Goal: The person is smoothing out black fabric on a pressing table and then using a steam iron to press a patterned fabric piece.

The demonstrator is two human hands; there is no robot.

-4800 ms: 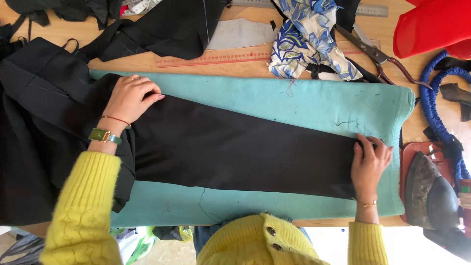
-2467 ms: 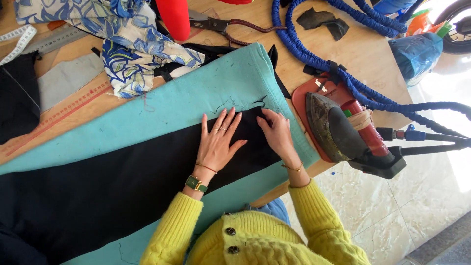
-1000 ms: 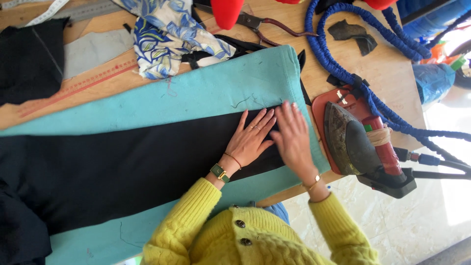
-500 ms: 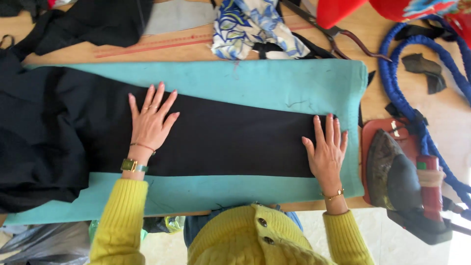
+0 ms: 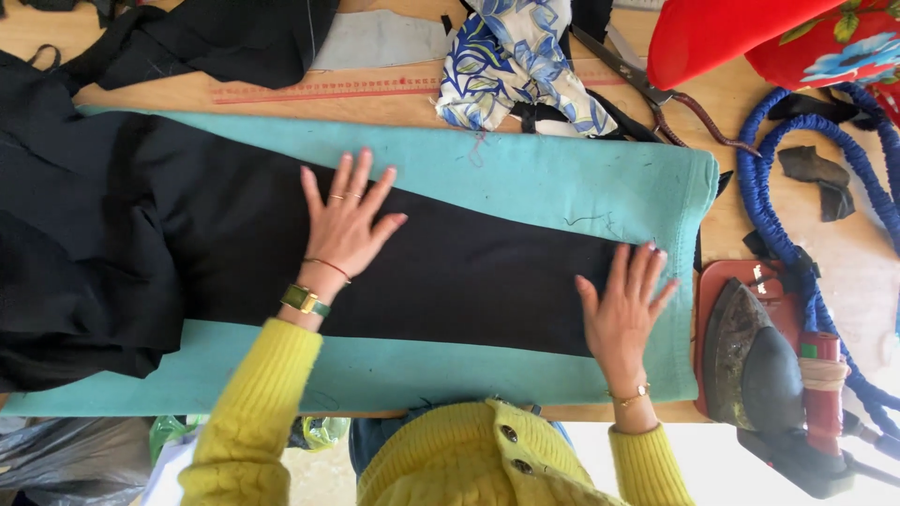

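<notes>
A long strip of black fabric (image 5: 469,281) lies flat across a teal pressing cloth (image 5: 562,178) on the wooden table. My left hand (image 5: 345,223) rests palm down on the middle of the strip, fingers spread. My right hand (image 5: 623,314) presses flat on the strip's right end, fingertips reaching the teal cloth. Both arms wear yellow knit sleeves. A watch and thin bracelet sit on my left wrist. At the left the black fabric bunches into loose folds (image 5: 66,272).
A dark iron (image 5: 764,370) rests on a red stand at the right edge, with a blue braided cord (image 5: 797,215) looping behind it. Scissors (image 5: 656,94), blue-patterned fabric (image 5: 520,66), a red ruler (image 5: 319,91), grey fabric and red cloth (image 5: 750,37) lie along the far side.
My left hand has slid from beside the right hand at the strip's end out to its middle, and both hands now lie spread flat. The view has swung back to the left.
</notes>
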